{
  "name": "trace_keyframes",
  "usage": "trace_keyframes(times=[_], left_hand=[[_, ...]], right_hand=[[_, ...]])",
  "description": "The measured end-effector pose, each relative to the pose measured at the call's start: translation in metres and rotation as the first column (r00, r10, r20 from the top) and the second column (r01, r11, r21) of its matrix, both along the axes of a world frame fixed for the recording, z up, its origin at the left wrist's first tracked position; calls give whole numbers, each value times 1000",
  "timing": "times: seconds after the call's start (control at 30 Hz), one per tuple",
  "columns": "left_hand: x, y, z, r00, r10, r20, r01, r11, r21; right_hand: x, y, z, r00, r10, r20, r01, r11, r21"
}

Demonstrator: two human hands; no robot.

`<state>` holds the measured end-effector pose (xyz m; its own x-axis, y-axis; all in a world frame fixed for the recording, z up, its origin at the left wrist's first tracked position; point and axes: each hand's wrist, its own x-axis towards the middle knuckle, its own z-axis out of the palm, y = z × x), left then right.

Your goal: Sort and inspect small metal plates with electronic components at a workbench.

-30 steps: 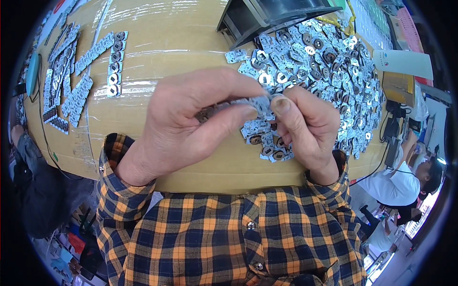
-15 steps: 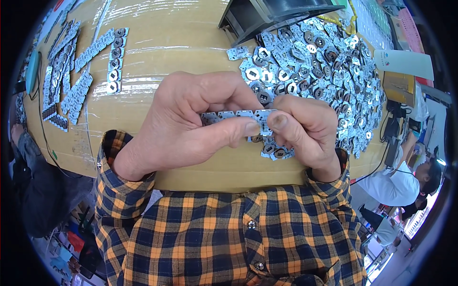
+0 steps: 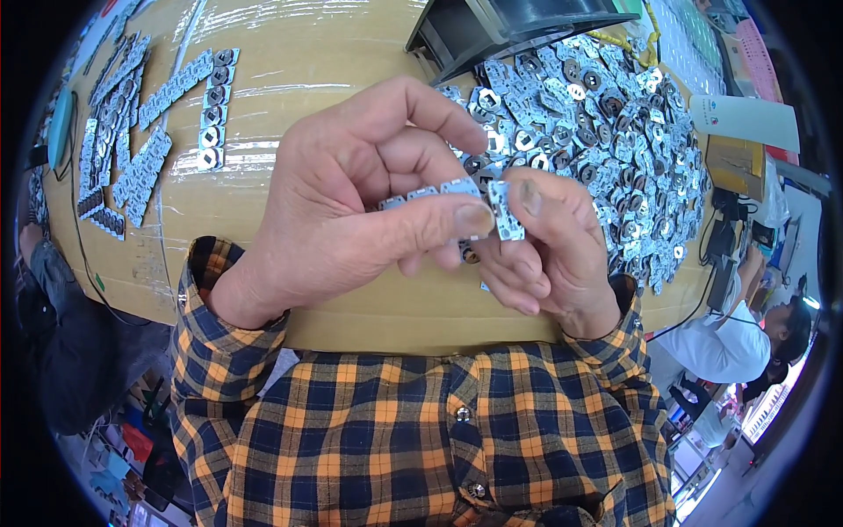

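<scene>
Pinched between thumb and fingers of my left hand is a short strip of small pale circuit boards, mostly covered by the thumb. My left index finger is lifted off it. Beside the strip's right end, my right hand grips a single small circuit board between thumb and fingers, turned at an angle to the strip. A narrow gap shows between the two. Both hands are above the near middle of the table, just left of a large pile of loose circuit boards with round dark or silvery parts.
Strips of boards lie at left, one upright row nearest me and a stacked group beyond. A black plastic bin lies tipped at the pile's far side. A white card and brown box stand right. People sit on both sides.
The board at the strip's right end has come away and turned in my right hand. My left index finger has lifted, and my right fingers have shifted lower.
</scene>
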<state>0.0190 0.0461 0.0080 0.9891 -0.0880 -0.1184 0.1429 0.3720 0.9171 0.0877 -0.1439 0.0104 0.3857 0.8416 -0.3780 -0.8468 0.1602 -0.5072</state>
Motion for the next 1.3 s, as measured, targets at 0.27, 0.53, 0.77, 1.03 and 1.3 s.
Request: trace_keyframes(times=[0.27,0.53,0.77,1.03,1.3], left_hand=[[2,3,-6,923,-42,382,-150,875,461],[-3,-4,-6,876,34,481,-347,737,580],[-4,-7,-7,904,108,413,-338,773,537],[-2,-1,-6,912,124,392,-306,841,447],[1,2,-4,897,-6,443,-238,836,494]], right_hand=[[0,-2,-1,699,27,715,291,902,-319],[-2,-2,-5,636,65,769,287,905,-314],[-6,0,0,721,43,692,268,903,-336],[-2,-2,-1,678,57,733,275,905,-324],[-2,0,-3,691,84,718,262,897,-357]])
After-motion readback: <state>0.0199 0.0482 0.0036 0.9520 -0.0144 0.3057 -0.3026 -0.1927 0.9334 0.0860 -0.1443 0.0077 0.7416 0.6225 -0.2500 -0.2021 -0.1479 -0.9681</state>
